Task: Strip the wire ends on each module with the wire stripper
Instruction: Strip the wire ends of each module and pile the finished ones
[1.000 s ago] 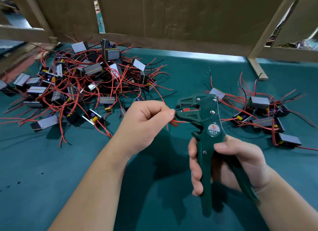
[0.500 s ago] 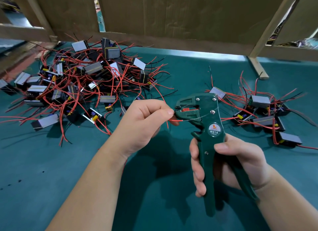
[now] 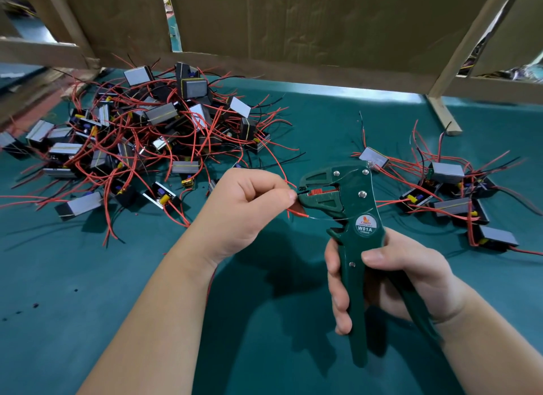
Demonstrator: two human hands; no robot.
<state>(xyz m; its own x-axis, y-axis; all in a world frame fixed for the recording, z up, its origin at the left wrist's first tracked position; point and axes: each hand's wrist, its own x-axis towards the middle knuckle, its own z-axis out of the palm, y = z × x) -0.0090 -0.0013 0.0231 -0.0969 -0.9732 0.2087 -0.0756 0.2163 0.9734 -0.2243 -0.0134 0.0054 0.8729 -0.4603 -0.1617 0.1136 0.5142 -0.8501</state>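
The wire stripper, dark green with a round label reading W01A, stands upright just right of the middle of the view, head at the top and mouth facing nine o'clock. A thin black wire enters that mouth from the left, next to a red part inside the head; the tip is small and may not be fully seated. Just below it, a red wire ends in a bare pale strand that trails across the stripper's face toward three o'clock. The left hand sits at nine o'clock from the head, fingers curled into a loose fist, thumb and forefinger pinching the wires right at the mouth. The right hand, at five o'clock from the head, wraps both handles: fingers round the near one, thumb laid across the front, the far handle running along the palm. Another red lead drops from under the left wrist. Everything hangs above a green mat. At ten o'clock a big heap of modules lies tangled in red and black leads; at three o'clock a smaller group of modules lies apart from it. A cardboard wall closes twelve o'clock, with a wooden strut leaning at one o'clock.
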